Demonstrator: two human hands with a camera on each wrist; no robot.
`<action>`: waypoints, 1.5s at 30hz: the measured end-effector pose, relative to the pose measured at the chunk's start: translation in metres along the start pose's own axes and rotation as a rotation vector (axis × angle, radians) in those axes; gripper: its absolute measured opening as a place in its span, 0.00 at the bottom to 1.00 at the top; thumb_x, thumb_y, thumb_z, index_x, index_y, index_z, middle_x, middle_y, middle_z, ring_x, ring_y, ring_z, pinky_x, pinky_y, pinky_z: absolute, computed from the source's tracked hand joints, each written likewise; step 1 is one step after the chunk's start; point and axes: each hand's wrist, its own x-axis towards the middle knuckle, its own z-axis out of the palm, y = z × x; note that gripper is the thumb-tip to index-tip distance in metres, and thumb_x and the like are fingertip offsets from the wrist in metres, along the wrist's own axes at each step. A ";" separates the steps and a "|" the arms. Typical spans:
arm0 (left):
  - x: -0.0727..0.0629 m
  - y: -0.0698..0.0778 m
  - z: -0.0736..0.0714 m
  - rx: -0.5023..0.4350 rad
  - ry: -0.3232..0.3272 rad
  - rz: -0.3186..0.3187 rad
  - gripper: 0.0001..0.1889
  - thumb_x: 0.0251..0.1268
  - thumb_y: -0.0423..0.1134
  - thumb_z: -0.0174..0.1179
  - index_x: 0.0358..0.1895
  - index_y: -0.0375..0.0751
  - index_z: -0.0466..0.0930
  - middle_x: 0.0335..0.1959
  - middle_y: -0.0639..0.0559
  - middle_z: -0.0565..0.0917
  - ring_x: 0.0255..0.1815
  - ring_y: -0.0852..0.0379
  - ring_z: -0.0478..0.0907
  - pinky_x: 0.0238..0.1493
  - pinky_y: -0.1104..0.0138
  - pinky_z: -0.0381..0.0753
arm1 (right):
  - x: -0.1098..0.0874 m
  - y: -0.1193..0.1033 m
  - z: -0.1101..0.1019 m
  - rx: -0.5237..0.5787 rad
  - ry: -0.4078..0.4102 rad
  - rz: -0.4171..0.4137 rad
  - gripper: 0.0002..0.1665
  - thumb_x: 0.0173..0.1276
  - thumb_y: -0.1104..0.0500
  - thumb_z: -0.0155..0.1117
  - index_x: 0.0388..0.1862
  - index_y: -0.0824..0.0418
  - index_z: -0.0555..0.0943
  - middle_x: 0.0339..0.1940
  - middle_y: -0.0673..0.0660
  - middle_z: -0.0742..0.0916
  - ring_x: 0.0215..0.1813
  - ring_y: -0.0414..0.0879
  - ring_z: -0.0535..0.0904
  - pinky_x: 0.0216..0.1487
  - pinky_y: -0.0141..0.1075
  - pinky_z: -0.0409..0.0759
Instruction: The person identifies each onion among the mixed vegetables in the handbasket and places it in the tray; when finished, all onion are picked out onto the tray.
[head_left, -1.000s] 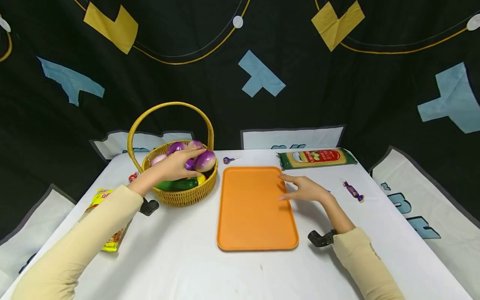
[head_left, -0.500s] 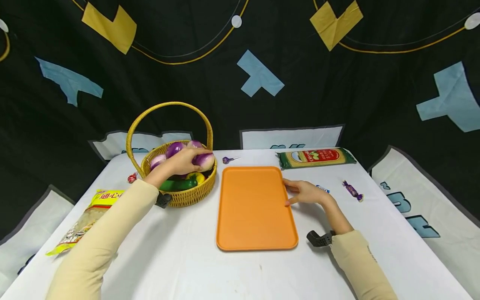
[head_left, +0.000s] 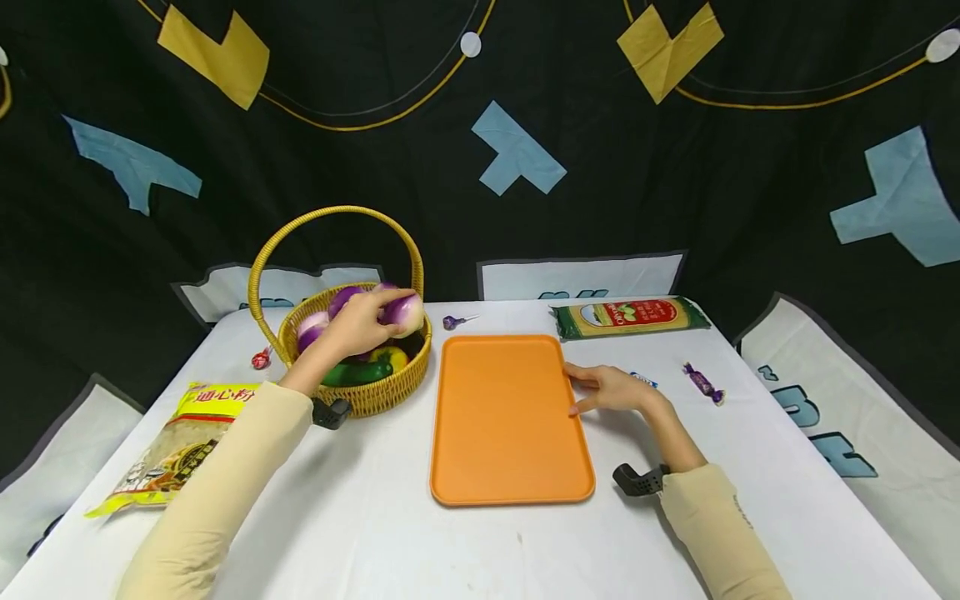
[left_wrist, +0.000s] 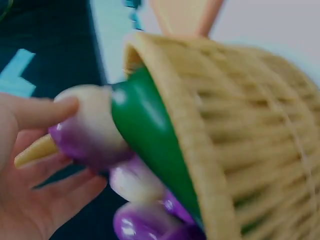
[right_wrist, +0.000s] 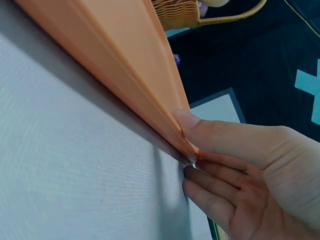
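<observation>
Over the right side of the wicker basket [head_left: 375, 398], my left hand [head_left: 356, 328] grips a purple-and-white onion [head_left: 407, 314]. In the left wrist view the thumb lies on the onion's [left_wrist: 92, 125] pale side, fingers beneath. More purple onions [left_wrist: 145, 220], a long glossy green vegetable [head_left: 356, 373] and a yellow pepper [head_left: 392, 358] fill the basket. My right hand [head_left: 611, 389] pinches the right edge of the orange tray [head_left: 510, 425]. In the right wrist view the thumb rests on the tray's [right_wrist: 135, 65] rim, fingers below it.
A yellow pasta bag [head_left: 176, 450] lies at the left, a green pasta packet [head_left: 630, 317] at the back right. A red lollipop [head_left: 261, 358], purple lollipop [head_left: 453, 322], purple wrapped candy [head_left: 703, 383] and blue wrapper [head_left: 643, 379] lie around. The basket's tall handle [head_left: 341, 210] arches up.
My left hand has closed its fingers round the onion and shifted it slightly left and up. My right hand has moved from over the tray to grip its edge.
</observation>
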 end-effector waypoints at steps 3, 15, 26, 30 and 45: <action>-0.002 0.013 0.002 0.010 0.114 0.013 0.32 0.60 0.33 0.66 0.69 0.40 0.68 0.65 0.36 0.71 0.66 0.37 0.66 0.64 0.45 0.67 | 0.001 0.000 -0.002 -0.007 -0.005 -0.003 0.49 0.60 0.54 0.72 0.72 0.71 0.58 0.72 0.67 0.65 0.68 0.58 0.68 0.67 0.49 0.65; 0.004 0.060 0.056 -0.067 0.165 0.099 0.30 0.53 0.32 0.69 0.63 0.43 0.76 0.62 0.37 0.75 0.62 0.40 0.72 0.61 0.52 0.72 | 0.000 -0.006 -0.002 -0.025 -0.023 0.005 0.49 0.61 0.52 0.71 0.73 0.70 0.58 0.73 0.65 0.64 0.70 0.57 0.65 0.69 0.50 0.62; 0.028 0.046 0.095 -0.043 0.046 0.052 0.28 0.54 0.33 0.69 0.62 0.38 0.77 0.57 0.40 0.79 0.56 0.43 0.76 0.60 0.55 0.74 | 0.003 -0.005 0.000 -0.010 -0.024 0.013 0.48 0.63 0.53 0.70 0.74 0.69 0.57 0.74 0.64 0.63 0.70 0.56 0.65 0.70 0.49 0.61; 0.030 0.046 0.104 0.040 0.005 0.056 0.27 0.57 0.35 0.67 0.62 0.36 0.76 0.57 0.38 0.79 0.57 0.41 0.76 0.61 0.54 0.73 | 0.001 -0.004 0.001 -0.017 -0.028 0.003 0.48 0.63 0.53 0.69 0.73 0.70 0.57 0.73 0.66 0.63 0.70 0.57 0.66 0.69 0.50 0.62; 0.013 0.054 0.089 0.019 -0.072 0.071 0.32 0.58 0.39 0.68 0.68 0.42 0.71 0.69 0.34 0.66 0.67 0.35 0.64 0.65 0.47 0.65 | -0.002 -0.002 0.002 -0.024 -0.024 0.017 0.48 0.63 0.52 0.69 0.73 0.69 0.57 0.73 0.65 0.63 0.70 0.57 0.66 0.69 0.51 0.61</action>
